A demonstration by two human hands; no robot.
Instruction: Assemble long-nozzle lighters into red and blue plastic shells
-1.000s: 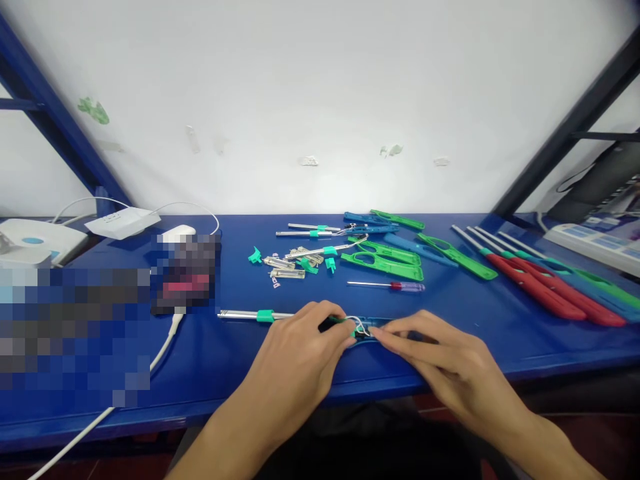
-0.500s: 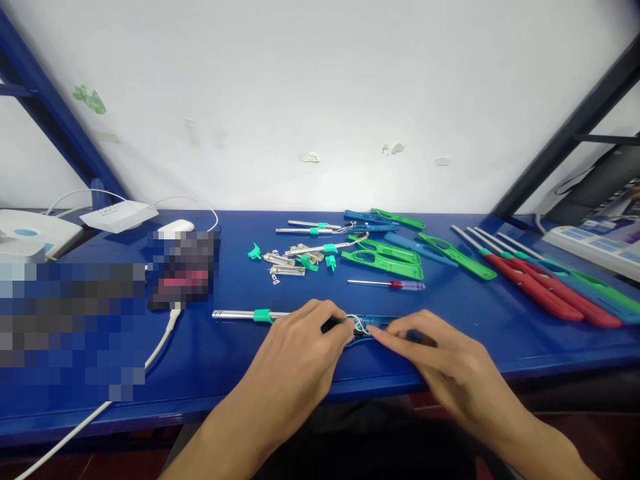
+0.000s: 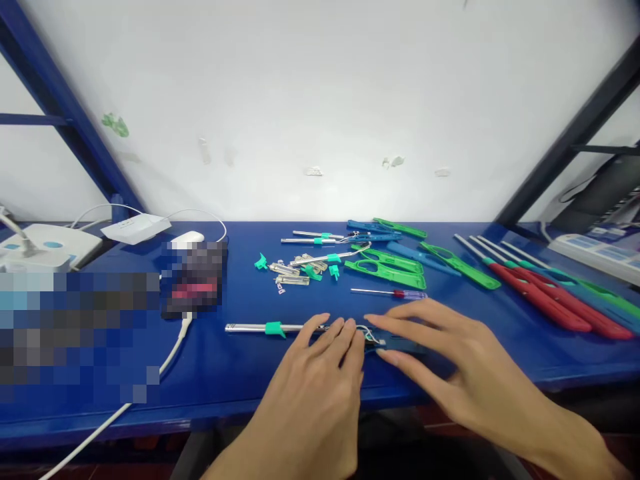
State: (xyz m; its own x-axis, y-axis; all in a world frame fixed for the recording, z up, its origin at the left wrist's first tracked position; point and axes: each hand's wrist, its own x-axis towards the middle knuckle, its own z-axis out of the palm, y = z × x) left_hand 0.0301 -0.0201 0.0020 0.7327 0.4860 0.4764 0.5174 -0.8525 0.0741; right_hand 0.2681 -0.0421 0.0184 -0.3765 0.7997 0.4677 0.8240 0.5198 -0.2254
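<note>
A lighter with a long metal tube (image 3: 250, 328) lies crosswise near the table's front edge, a green plastic piece (image 3: 275, 329) on its tube. My left hand (image 3: 323, 383) rests over its middle, fingers stretched out and pressing down, hiding part of it. To the right, the blue handle shell (image 3: 397, 342) shows a thin white wire (image 3: 369, 331) curling at its open end. My right hand (image 3: 465, 357) is open beside this shell, with thumb and fingers apart. Its fingertips are close to the wire; whether they touch it I cannot tell.
Behind my hands lie a screwdriver (image 3: 410, 295), green handle shells (image 3: 385, 272), clear small tanks (image 3: 293, 280) and loose green pieces (image 3: 261, 261). Red-handled lighters (image 3: 545, 303) lie at right. A white cable (image 3: 175, 350) crosses the left side, where part is blurred out.
My left hand has gone from pinching at the wires to lying flat over the lighter. My right fingers have spread apart from their closed pinch. The view has shifted slightly.
</note>
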